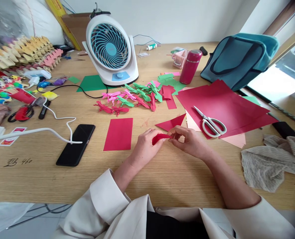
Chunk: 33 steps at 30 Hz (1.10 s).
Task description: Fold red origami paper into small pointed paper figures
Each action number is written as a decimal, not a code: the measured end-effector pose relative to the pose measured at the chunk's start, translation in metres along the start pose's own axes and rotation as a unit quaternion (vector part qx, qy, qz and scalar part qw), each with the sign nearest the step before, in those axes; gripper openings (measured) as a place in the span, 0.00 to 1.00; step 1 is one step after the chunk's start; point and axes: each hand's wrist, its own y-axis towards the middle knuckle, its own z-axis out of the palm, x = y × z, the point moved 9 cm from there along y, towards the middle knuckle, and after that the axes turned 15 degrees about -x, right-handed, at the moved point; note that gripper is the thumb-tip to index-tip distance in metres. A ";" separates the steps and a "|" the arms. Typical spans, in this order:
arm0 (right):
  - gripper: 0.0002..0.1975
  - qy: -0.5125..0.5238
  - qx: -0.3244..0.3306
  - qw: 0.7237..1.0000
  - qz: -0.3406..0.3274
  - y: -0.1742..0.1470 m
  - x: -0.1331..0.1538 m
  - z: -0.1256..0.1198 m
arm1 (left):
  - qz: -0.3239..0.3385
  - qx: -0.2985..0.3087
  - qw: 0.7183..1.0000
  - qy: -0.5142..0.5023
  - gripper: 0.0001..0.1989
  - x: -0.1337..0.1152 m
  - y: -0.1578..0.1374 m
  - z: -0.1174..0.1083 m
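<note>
Between my hands is a small folded piece of red paper point(159, 137). My left hand point(147, 144) wraps round its body, thumb and fingers closed on it. The fingertips of my right hand point(187, 141) pinch its pointed right end. Just beyond my hands lies a red paper triangle point(171, 122). Left of them a flat red paper rectangle point(118, 134) rests on the table. Behind is a pile of folded paper figures point(137, 96) in green, pink and red. White-handled scissors point(211, 123) lie on large red sheets point(224, 103) to the right.
A white fan point(110, 49) stands at the back, near a green sheet point(91, 83). A red flask point(191, 66) and a teal bag point(239, 59) are at the right rear. A black phone point(75, 145) with a white cable across it lies left; a crumpled cloth point(272, 162) lies right.
</note>
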 end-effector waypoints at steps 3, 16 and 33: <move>0.04 0.014 -0.005 1.000 0.007 0.000 0.000 0.001 | -0.006 -0.007 1.000 -0.009 0.06 0.000 0.000 -0.001; 0.03 0.013 -0.045 0.999 -0.022 0.000 0.008 -0.005 | 0.029 -0.031 0.999 0.022 0.05 -0.005 0.000 -0.005; 0.05 0.001 -0.042 0.999 0.011 0.003 0.007 -0.007 | 0.102 -0.044 0.990 0.086 0.07 -0.014 -0.003 -0.006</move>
